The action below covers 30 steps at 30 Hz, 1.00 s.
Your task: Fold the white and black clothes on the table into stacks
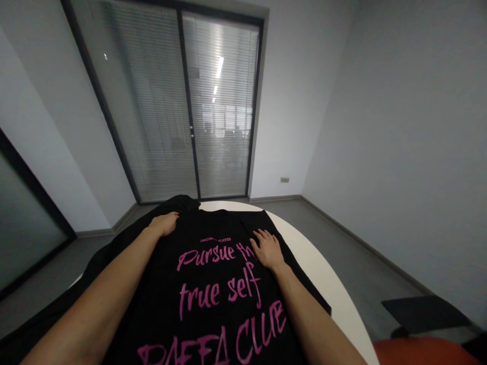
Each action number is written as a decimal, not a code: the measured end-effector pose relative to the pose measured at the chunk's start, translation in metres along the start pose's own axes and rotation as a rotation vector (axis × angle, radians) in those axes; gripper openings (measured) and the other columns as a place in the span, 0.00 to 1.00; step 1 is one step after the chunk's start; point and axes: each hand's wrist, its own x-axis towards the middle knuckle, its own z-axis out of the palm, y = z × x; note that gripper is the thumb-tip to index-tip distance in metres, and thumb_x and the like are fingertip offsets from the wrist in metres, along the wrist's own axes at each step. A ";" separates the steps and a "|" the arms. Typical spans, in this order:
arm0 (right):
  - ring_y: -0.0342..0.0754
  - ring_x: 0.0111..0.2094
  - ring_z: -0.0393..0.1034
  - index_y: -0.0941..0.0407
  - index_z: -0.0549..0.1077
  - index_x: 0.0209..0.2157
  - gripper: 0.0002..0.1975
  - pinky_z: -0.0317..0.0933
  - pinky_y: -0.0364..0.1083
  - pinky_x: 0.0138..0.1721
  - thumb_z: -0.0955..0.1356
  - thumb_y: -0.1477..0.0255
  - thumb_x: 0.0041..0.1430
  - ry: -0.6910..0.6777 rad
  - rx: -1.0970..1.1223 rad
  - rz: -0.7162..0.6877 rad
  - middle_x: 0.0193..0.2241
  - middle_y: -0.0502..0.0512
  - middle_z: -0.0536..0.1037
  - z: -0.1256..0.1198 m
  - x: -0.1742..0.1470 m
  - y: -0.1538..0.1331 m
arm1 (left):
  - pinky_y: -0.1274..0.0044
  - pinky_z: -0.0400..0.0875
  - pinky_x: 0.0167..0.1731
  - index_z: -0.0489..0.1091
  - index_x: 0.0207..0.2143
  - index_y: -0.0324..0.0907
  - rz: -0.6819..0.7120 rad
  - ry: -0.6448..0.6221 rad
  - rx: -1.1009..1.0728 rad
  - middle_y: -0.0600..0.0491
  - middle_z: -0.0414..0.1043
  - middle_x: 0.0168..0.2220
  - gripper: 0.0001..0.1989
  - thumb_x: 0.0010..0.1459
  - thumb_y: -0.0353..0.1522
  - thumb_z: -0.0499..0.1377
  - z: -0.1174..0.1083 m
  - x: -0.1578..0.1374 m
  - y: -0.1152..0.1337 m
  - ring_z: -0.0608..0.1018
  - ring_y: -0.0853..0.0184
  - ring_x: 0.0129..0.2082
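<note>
A black T-shirt (224,276) with pink lettering lies spread out on a round white table (323,263), its neckline toward the far edge. At the shirt's upper left, my left hand (164,223) is closed, its fingers pinching the dark cloth near the shoulder. My right hand (268,248) rests flat on the upper right of the shirt with its fingers spread, covering the end of one printed line. Along the left side lies more black fabric (114,248); whether it belongs to the same shirt I cannot tell.
Beyond the table stands a glass door (222,111) with blinds and a dark frame. A grey wall (399,126) runs along the right, above grey floor (342,228). At the lower right are an orange seat (422,352) and a black flat piece (424,313).
</note>
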 end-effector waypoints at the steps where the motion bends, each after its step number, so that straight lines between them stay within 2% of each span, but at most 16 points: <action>1: 0.55 0.67 0.50 0.54 0.66 0.62 0.27 0.41 0.57 0.66 0.56 0.57 0.69 -0.002 0.001 0.000 0.65 0.55 0.63 -0.001 0.000 0.000 | 0.70 0.69 0.53 0.71 0.56 0.47 -0.009 -0.006 0.000 0.51 0.68 0.61 0.24 0.56 0.32 0.53 -0.001 -0.001 0.002 0.76 0.57 0.54; 3: 0.54 0.67 0.50 0.54 0.66 0.62 0.27 0.41 0.56 0.66 0.56 0.57 0.69 0.000 0.008 0.000 0.65 0.56 0.63 -0.002 0.000 -0.001 | 0.69 0.70 0.51 0.68 0.58 0.47 -0.033 -0.004 0.000 0.49 0.65 0.63 0.26 0.56 0.32 0.53 -0.003 -0.002 0.006 0.77 0.57 0.52; 7: 0.53 0.67 0.52 0.53 0.64 0.63 0.27 0.40 0.56 0.66 0.56 0.57 0.69 0.017 0.029 0.006 0.65 0.56 0.63 -0.002 0.000 -0.002 | 0.65 0.71 0.49 0.64 0.61 0.44 -0.095 0.034 0.002 0.45 0.53 0.69 0.27 0.60 0.31 0.49 -0.005 -0.005 0.017 0.78 0.55 0.49; 11: 0.55 0.69 0.46 0.51 0.63 0.64 0.31 0.36 0.57 0.67 0.56 0.51 0.67 -0.054 0.009 -0.002 0.67 0.55 0.59 0.000 0.001 0.000 | 0.57 0.68 0.50 0.66 0.59 0.40 -0.185 0.084 0.001 0.39 0.52 0.68 0.25 0.65 0.38 0.46 -0.005 -0.009 0.036 0.73 0.46 0.54; 13: 0.56 0.69 0.44 0.50 0.62 0.65 0.32 0.34 0.58 0.67 0.56 0.49 0.66 -0.079 -0.002 0.003 0.68 0.55 0.57 0.002 0.002 0.001 | 0.54 0.64 0.53 0.62 0.63 0.39 -0.186 0.146 0.005 0.37 0.46 0.70 0.27 0.66 0.41 0.44 -0.004 -0.015 0.053 0.68 0.43 0.59; 15: 0.56 0.70 0.43 0.51 0.60 0.66 0.34 0.33 0.59 0.67 0.56 0.48 0.66 -0.078 -0.013 0.014 0.68 0.55 0.55 0.004 0.003 0.002 | 0.56 0.57 0.59 0.58 0.66 0.42 -0.126 0.214 0.012 0.43 0.40 0.72 0.28 0.67 0.41 0.45 0.000 -0.027 0.076 0.61 0.45 0.64; 18: 0.57 0.70 0.41 0.52 0.58 0.67 0.34 0.32 0.59 0.67 0.56 0.49 0.67 -0.073 -0.040 0.033 0.69 0.56 0.53 0.005 0.004 0.002 | 0.58 0.45 0.65 0.59 0.66 0.41 -0.004 0.279 0.003 0.44 0.40 0.72 0.30 0.65 0.43 0.48 0.014 -0.055 0.117 0.52 0.47 0.69; 20: 0.57 0.70 0.40 0.52 0.56 0.68 0.34 0.32 0.60 0.67 0.55 0.50 0.67 -0.085 -0.056 0.042 0.69 0.57 0.52 0.005 0.006 0.001 | 0.57 0.42 0.66 0.56 0.67 0.42 0.038 0.234 -0.048 0.44 0.39 0.72 0.34 0.63 0.47 0.49 0.026 -0.078 0.143 0.46 0.46 0.70; 23: 0.59 0.70 0.40 0.52 0.55 0.68 0.34 0.32 0.61 0.67 0.55 0.50 0.67 -0.121 -0.062 0.047 0.70 0.57 0.51 0.003 0.006 0.000 | 0.52 0.44 0.64 0.52 0.69 0.46 0.003 0.039 -0.142 0.44 0.40 0.72 0.38 0.62 0.53 0.47 0.044 -0.107 0.169 0.47 0.41 0.70; 25: 0.58 0.70 0.41 0.52 0.57 0.67 0.32 0.34 0.61 0.67 0.56 0.52 0.68 -0.124 -0.055 0.026 0.69 0.57 0.53 0.001 0.004 -0.001 | 0.51 0.44 0.63 0.51 0.69 0.49 -0.015 -0.013 -0.179 0.44 0.42 0.72 0.37 0.63 0.55 0.43 0.050 -0.120 0.176 0.47 0.40 0.69; 30: 0.54 0.68 0.48 0.52 0.63 0.64 0.26 0.41 0.56 0.66 0.57 0.59 0.69 -0.067 -0.018 -0.077 0.66 0.55 0.60 -0.006 -0.004 -0.003 | 0.47 0.42 0.63 0.51 0.69 0.54 -0.054 -0.009 -0.197 0.47 0.43 0.72 0.38 0.61 0.58 0.42 0.051 -0.135 0.177 0.46 0.37 0.69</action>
